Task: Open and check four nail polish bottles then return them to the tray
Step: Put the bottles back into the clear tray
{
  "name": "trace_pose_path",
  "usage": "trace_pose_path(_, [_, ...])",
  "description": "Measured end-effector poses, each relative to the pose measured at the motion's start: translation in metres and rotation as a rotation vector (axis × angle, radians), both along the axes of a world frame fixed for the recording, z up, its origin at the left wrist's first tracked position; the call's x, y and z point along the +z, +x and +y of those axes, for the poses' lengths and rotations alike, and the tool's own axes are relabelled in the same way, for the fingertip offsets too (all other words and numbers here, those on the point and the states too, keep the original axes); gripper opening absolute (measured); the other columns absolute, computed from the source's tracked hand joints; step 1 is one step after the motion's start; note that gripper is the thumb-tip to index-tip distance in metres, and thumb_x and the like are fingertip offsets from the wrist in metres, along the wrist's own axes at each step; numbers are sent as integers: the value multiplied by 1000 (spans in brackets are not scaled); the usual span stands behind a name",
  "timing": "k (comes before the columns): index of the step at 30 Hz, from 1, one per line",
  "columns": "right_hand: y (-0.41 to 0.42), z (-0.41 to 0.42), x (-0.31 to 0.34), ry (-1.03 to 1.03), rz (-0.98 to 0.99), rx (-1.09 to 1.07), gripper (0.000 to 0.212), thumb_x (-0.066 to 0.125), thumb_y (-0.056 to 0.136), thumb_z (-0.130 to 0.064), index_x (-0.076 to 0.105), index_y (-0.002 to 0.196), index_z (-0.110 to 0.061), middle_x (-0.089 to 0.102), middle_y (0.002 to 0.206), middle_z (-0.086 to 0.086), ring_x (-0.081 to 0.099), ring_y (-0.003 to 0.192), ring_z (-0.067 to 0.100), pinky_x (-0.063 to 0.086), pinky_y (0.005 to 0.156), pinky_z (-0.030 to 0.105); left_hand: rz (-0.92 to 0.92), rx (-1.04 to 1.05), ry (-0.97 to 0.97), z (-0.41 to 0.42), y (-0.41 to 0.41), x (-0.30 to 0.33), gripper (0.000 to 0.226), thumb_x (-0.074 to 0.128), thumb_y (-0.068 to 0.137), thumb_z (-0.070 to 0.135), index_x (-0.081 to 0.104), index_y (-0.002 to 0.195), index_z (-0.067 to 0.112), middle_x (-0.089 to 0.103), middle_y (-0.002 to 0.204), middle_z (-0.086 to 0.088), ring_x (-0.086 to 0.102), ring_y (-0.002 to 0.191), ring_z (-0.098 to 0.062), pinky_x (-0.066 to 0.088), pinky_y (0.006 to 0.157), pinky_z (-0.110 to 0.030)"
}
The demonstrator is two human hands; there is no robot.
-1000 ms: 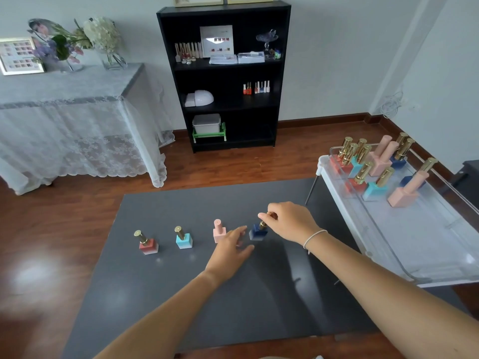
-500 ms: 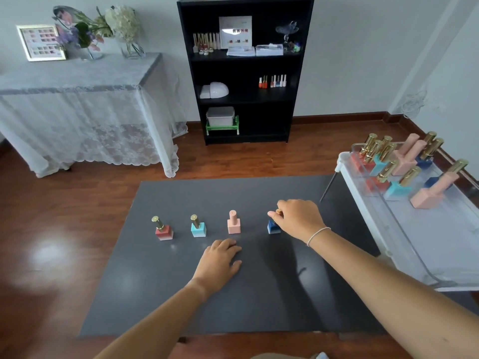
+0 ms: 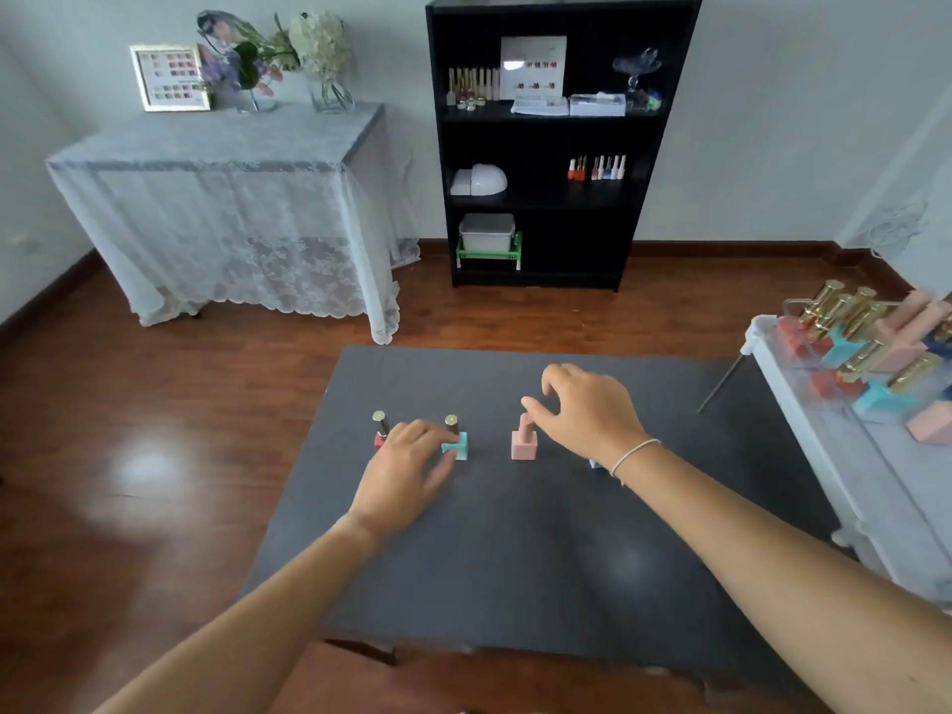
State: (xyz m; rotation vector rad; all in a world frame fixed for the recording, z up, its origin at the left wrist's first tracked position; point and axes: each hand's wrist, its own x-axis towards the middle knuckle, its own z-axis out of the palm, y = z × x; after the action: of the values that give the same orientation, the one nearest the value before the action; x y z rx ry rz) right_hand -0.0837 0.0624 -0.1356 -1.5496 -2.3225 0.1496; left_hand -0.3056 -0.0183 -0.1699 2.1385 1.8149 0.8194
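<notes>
Four nail polish bottles stand in a row on the dark grey mat [image 3: 515, 559]. The red bottle [image 3: 380, 424] with a gold cap is partly hidden by my left hand [image 3: 407, 466]. The teal bottle [image 3: 460, 445] with a gold cap touches that hand's thumb side. The pink bottle [image 3: 524, 445] stands just under the spread thumb and finger of my right hand [image 3: 582, 409], which holds nothing. Only a corner of the blue bottle [image 3: 596, 463] shows under my right wrist. The clear tray [image 3: 824, 456] with several more bottles sits at the right.
A black shelf unit [image 3: 561, 146] stands against the far wall. A lace-covered table [image 3: 232, 198] with flowers and a frame is at the back left. Wooden floor surrounds the mat. A thin metal rod [image 3: 718, 386] leans from the tray's corner.
My right hand has let go of the blue bottle's cap and moved left above the pink bottle. My left hand has slid left, to between the red and teal bottles.
</notes>
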Motion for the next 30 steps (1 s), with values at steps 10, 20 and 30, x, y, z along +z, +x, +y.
trace_pose_path(10, [-87,-11,-22,-62,-60,195,28,51,86,-35,55,109,-18,61,107,4,57,94,28,42,78,38,-18,113,-85,15,-66,7,30,58,87,20,57,118,17,59,117,-3,51,108,-23,37,94,-26])
trace_pose_path(20, [-101,-13,-44,-168,-57,81,8,46,88,-25,51,94,-25,64,95,-4,55,90,27,45,79,44,-163,114,-201,25,-75,-7,25,52,88,6,60,110,13,61,108,-8,61,92,-23,49,86,-34])
trace_pose_path(30, [-37,-26,60,-8,489,33,16,59,84,-15,62,98,-21,64,91,-9,50,65,14,41,61,27,-377,-16,36,36,-38,71,30,60,85,5,61,110,21,62,92,9,62,86,-2,45,77,-5])
